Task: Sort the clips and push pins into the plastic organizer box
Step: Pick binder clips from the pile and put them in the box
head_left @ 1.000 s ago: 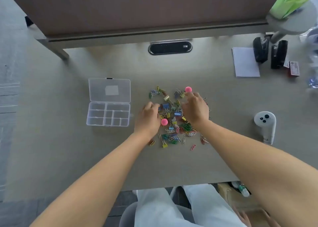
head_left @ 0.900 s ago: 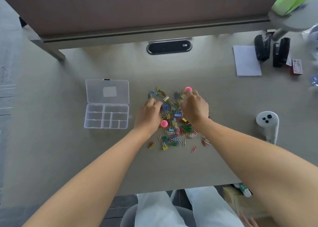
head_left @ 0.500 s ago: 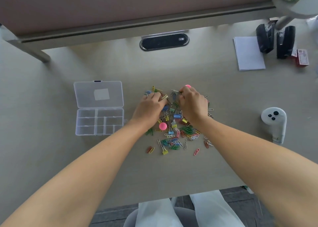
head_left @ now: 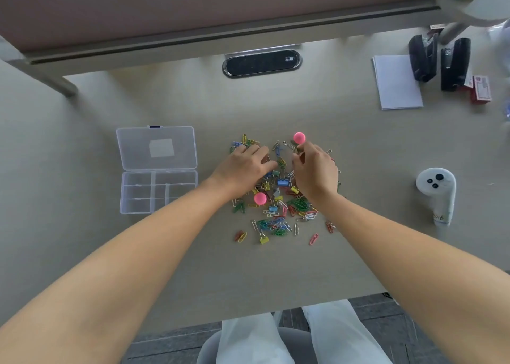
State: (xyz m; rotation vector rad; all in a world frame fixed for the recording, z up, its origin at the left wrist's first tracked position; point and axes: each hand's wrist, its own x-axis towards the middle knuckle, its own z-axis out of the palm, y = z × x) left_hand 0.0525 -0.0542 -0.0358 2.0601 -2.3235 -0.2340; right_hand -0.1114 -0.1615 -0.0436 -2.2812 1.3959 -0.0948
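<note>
A heap of coloured paper clips and small binder clips (head_left: pixel 278 214) lies at the desk's middle. Two pink round-headed push pins are in it, one at the far edge (head_left: pixel 299 138) and one near the middle (head_left: pixel 260 198). My left hand (head_left: pixel 245 167) rests flat on the heap's left part with its fingers spread. My right hand (head_left: pixel 314 170) has its fingers curled, and thumb and forefinger pinch a small clip just below the far pink pin. The clear plastic organizer box (head_left: pixel 158 191) lies open to the left, lid (head_left: pixel 156 147) folded back, with its compartments empty.
A white controller (head_left: pixel 437 195) lies at the right. At the back right are a white notepad (head_left: pixel 397 82), two black staplers (head_left: pixel 438 60) and small red boxes (head_left: pixel 481 89). A black cable grommet (head_left: pixel 262 63) is set at the desk's back.
Both hands moved a little farther into the heap. My left hand flattened over its left side. My right hand's fingertips closed near the far pink pin.
</note>
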